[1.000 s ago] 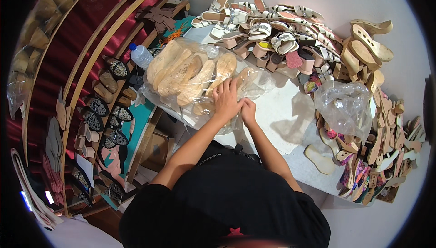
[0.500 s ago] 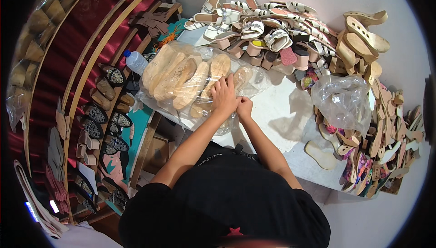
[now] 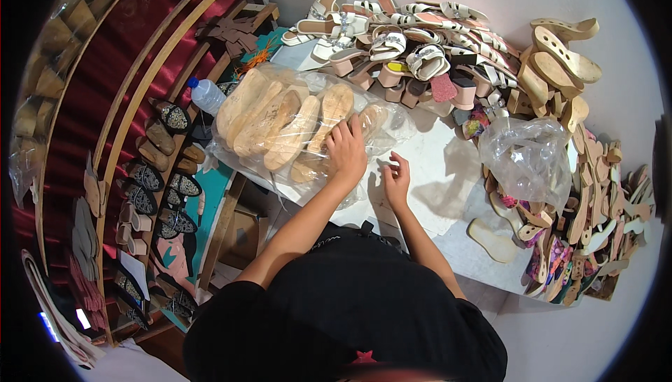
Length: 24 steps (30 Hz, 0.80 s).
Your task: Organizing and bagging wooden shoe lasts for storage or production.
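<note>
A clear plastic bag (image 3: 299, 84) lies on the white table (image 3: 427, 165), filled with several pale wooden shoe soles (image 3: 302, 133) side by side. My left hand (image 3: 347, 152) rests on the right part of the bag, its fingers spread over the plastic and the soles beneath. Just right of the bag, my right hand (image 3: 397, 180) hovers over the table with its fingers loosely bent and apart; it holds nothing. The bag's plastic edge trails under my left wrist, partly hidden.
White heeled sandals (image 3: 388, 42) crowd the table's back edge. A crumpled clear bag (image 3: 526, 158) sits at the right among piled shoe lasts and soles (image 3: 595, 200). Near the left end stands a blue-capped plastic bottle (image 3: 207, 96). Wooden shelves (image 3: 150, 77) with shoes line the left.
My right hand has let go of the bag's edge and moved right and slightly down, its fingers opening. My left hand stays on the bag.
</note>
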### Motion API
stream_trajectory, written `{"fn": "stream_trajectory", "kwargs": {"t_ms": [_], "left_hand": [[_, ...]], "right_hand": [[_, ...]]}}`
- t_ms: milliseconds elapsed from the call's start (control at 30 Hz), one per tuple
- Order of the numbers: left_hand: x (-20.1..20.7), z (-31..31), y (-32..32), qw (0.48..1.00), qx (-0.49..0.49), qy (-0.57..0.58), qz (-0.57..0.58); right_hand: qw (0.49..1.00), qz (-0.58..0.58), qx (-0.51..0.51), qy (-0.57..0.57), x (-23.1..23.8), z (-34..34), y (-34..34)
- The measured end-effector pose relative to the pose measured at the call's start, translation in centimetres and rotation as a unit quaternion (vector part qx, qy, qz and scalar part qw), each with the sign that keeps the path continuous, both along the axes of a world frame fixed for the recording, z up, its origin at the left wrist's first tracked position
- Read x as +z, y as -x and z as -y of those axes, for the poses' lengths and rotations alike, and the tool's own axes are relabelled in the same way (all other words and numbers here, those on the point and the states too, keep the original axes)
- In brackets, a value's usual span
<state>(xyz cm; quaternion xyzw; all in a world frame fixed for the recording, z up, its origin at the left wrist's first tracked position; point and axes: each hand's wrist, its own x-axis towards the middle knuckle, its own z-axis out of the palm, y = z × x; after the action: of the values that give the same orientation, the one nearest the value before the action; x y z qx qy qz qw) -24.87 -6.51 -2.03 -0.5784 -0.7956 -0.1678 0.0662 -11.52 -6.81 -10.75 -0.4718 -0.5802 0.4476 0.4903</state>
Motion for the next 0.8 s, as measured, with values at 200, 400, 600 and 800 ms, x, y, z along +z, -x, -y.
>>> {"fn": "stream_trajectory", "kwargs": {"t_ms": [200, 400, 600, 800], "left_hand": [[-0.6, -0.1, -0.9, 0.998, 0.017, -0.06, -0.007], [-0.9, 0.0, -0.2, 0.997, -0.001, -0.054, 0.058], [0.2, 0.7, 0.6, 0.993, -0.025, -0.031, 0.109], [0.2, 0.6, 0.7, 0.994, -0.028, -0.05, 0.097]], "right_hand": [[0.988, 0.084, 0.116, -0.06, 1.2, -0.4, 1.4], [0.969, 0.132, 0.146, -0.15, 0.8, -1.0, 3.3], [0.9, 0.333, 0.094, -0.265, 0.0, -1.0, 3.7], [0.882, 0.375, 0.058, -0.281, -1.0, -1.9, 5.1]]}}
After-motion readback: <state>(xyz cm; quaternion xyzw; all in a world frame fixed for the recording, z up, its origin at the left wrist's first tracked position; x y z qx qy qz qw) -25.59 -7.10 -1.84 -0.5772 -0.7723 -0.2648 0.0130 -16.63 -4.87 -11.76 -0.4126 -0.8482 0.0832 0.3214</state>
